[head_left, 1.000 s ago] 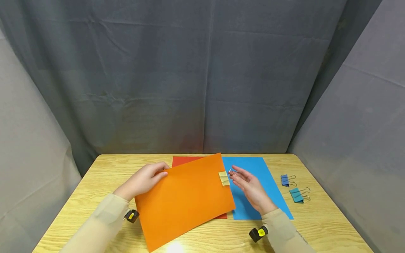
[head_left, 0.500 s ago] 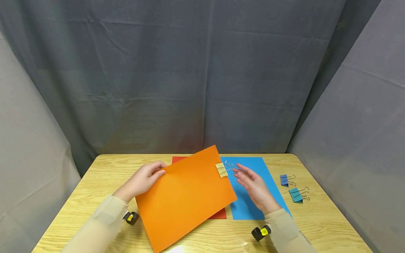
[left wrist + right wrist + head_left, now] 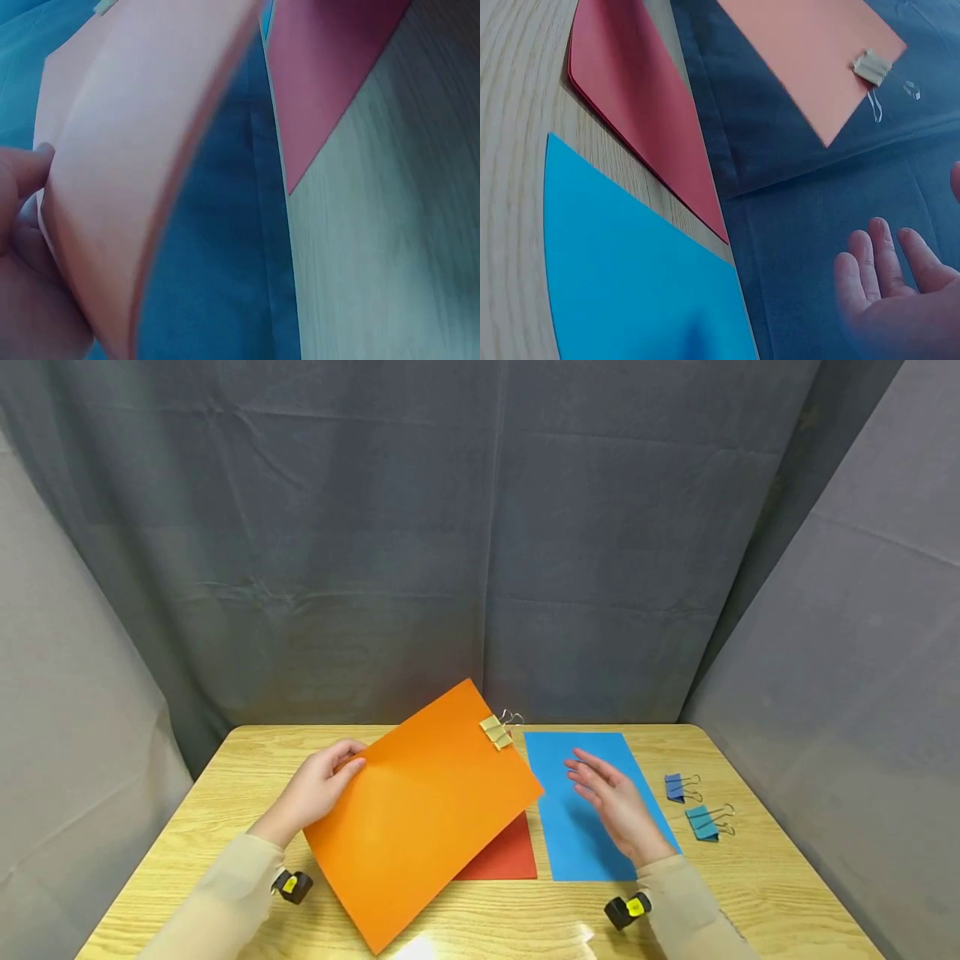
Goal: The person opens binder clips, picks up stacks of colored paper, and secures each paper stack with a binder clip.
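My left hand (image 3: 318, 785) pinches the long edge of an orange sheet of paper (image 3: 420, 802), thumb on top and fingers beneath. The sheet is lifted and tilted over the table. A yellow binder clip (image 3: 496, 732) sits on its far short edge, wire handles pointing outward. In the right wrist view the same binder clip (image 3: 871, 68) grips the orange edge. My right hand (image 3: 617, 802) holds nothing; its fingers are extended above a blue sheet (image 3: 573, 835). Partly covered by the orange paper, a red sheet (image 3: 506, 852) lies on the table.
At the right of the wooden table (image 3: 757, 893) lie a blue binder clip (image 3: 675, 787) and a teal binder clip (image 3: 703, 823). A grey curtain (image 3: 360, 543) hangs behind the table's far edge.
My left hand has moved left, and the orange sheet has turned, its clipped end rising. My right hand has drawn back rightward, away from the yellow binder clip.
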A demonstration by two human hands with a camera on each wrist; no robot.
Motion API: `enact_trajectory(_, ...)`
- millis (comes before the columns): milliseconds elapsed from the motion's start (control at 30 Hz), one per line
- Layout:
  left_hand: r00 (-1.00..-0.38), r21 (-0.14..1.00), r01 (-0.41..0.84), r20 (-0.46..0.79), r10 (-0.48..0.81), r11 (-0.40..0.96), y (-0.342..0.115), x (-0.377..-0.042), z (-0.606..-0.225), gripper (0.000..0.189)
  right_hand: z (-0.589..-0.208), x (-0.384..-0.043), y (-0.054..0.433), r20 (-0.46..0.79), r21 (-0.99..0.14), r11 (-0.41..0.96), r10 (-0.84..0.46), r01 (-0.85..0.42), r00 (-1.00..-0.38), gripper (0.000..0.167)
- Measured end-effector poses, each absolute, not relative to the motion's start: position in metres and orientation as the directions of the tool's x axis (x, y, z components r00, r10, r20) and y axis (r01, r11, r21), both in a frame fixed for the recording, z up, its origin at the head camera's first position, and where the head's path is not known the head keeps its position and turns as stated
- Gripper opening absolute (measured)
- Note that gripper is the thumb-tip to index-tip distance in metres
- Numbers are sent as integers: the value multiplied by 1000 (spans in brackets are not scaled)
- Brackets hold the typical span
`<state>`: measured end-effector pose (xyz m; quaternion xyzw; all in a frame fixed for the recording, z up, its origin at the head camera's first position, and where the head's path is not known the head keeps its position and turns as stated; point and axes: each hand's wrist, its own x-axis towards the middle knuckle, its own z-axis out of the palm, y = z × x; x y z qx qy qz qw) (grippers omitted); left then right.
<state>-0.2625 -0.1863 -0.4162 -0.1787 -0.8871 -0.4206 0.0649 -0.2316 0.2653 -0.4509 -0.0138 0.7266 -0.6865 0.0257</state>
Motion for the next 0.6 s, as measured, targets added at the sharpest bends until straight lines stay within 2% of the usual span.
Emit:
enact_trajectory(333,-975,781,214,211,75,586,-212,-255,-425,24,-451,-229,275,-15,-999,35,-48,13,-999,65)
enact_trajectory(600,-978,775,135,204,-42,617,-237,-246,-436,30,-451,-227,278,-18,-1000,6,-33,18,-999,65)
